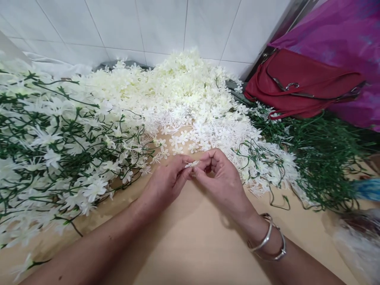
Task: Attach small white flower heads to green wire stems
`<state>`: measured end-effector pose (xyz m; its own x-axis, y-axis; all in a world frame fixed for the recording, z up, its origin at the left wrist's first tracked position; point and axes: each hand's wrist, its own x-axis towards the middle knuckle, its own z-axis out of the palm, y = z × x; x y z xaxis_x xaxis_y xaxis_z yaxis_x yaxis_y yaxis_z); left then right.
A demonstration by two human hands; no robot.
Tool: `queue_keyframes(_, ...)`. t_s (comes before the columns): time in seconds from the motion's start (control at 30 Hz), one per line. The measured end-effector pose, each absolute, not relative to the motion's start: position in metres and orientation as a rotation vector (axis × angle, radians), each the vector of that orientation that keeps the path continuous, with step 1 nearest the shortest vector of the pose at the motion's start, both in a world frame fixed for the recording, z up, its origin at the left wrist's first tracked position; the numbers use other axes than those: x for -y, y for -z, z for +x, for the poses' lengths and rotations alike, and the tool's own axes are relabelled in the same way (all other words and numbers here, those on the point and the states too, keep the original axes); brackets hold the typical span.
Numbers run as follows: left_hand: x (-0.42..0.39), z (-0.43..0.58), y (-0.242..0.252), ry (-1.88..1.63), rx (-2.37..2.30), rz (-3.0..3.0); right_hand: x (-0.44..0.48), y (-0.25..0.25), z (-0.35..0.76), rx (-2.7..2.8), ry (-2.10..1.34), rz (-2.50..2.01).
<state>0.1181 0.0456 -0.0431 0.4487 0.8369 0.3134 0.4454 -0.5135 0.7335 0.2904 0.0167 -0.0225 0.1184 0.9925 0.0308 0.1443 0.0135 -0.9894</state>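
Observation:
Between my two hands, over the tan tabletop (190, 233), is a small white artificial flower (192, 164). My left hand (170, 176) pinches it from the left between thumb and fingers. From the right, the thumb and forefinger of my right hand (218, 178) close on the same flower. The fingertips nearly meet, so part of the flower is hidden. Just beyond my hands lie several loose white blossoms (181, 138), in front of a large heap of cream-white petals (184, 85).
White flowers on green stems (74, 146) are piled at the left. Bare green stems (326, 154) lie in a tangle at the right, below a red handbag (305, 83) and purple fabric (341, 35). A clear plastic bag (359, 241) sits front right. White wall tiles (163, 25) stand behind.

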Motion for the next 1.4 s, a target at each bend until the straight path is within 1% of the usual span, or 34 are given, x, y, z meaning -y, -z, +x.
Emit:
queue_keyframes(0.13, -0.042, 0.121, 0.044, -0.936, -1.078, 2.354, -0.015, 0.018, 0.288, 1.154, -1.043, -1.387)
queue_keyframes(0.4, -0.044, 0.119, 0.042, -0.941, -1.040, 2.584, -0.016, 0.019, 0.289, 1.103, -1.107, -1.361)
queue_keyframes(0.57, -0.048, 0.115, 0.040, -0.854, -0.988, 2.640, -0.016, 0.018, 0.295, 1.143, -1.268, -1.262)
queue_keyframes(0.63, -0.047, 0.116, 0.039, -0.865, -1.002, 2.568, -0.016, 0.016, 0.295, 1.165, -1.279, -1.229)
queue_keyframes(0.73, -0.042, 0.117, 0.039, -0.968, -1.097, 2.255, -0.016, 0.015, 0.294, 1.175, -1.189, -1.211)
queue_keyframes(0.83, -0.040, 0.118, 0.038, -0.989, -1.062, 1.987, -0.016, 0.014, 0.292, 1.150, -1.158, -1.176)
queue_keyframes(1.1, -0.042, 0.116, 0.030, -1.026, -1.030, 1.721, -0.018, 0.019, 0.293, 1.097, -1.165, -1.188)
queue_keyframes(1.23, -0.043, 0.119, 0.037, -1.014, -0.956, 1.526, -0.019, 0.024, 0.292, 1.025, -1.200, -1.207)
queue_keyframes(1.4, -0.043, 0.120, 0.043, -1.030, -0.944, 1.503, -0.019, 0.025, 0.292, 1.048, -1.188, -1.215)
